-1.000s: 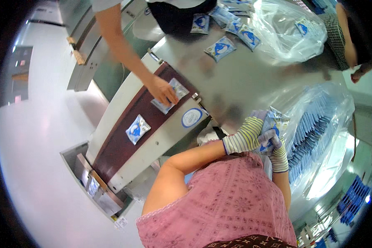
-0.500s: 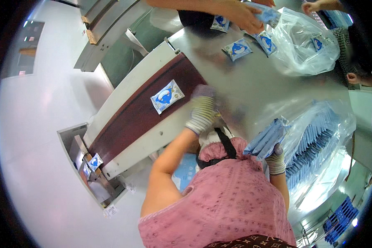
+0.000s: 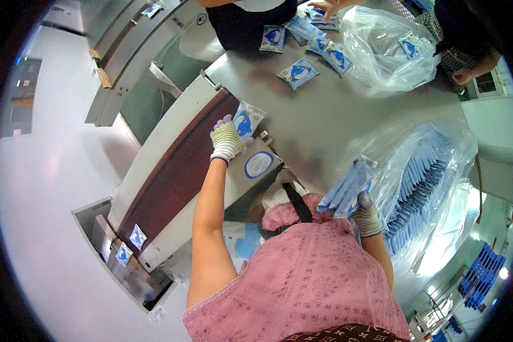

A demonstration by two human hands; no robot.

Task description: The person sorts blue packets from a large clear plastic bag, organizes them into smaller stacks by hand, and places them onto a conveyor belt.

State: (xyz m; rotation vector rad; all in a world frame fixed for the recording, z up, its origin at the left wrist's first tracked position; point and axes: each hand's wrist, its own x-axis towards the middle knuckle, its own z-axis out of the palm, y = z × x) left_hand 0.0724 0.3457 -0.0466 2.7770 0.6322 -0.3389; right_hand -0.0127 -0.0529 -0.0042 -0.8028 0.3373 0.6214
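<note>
My left hand [image 3: 228,138], in a striped knitted glove, has its fingers and thumb around a blue-and-white sachet [image 3: 248,118] with a blue animal picture, at the table end of the dark red conveyor belt [image 3: 179,162]. In my right hand [image 3: 366,216], gloved alike, is a stack of sachets [image 3: 347,191] standing on edge; its fingers are partly hidden behind them. Right beside that hand, a large clear plastic bag [image 3: 464,148] lies with rows of tightly packed blue sachets [image 3: 419,182].
Two sachets [image 3: 130,245] sit at the belt's far-left end. Across the metal table [image 3: 302,122], a co-worker's hand [image 3: 328,8] is over loose sachets [image 3: 298,73]. Another clear bag [image 3: 382,68] stands there, near a second person's hand [image 3: 467,74]. Blue pallets [image 3: 481,271] are at lower right.
My left hand has moved from the belt's near edge onto the sachet, which has come along to the belt's table end. My right hand still holds its stack. The co-worker's hands have shifted.
</note>
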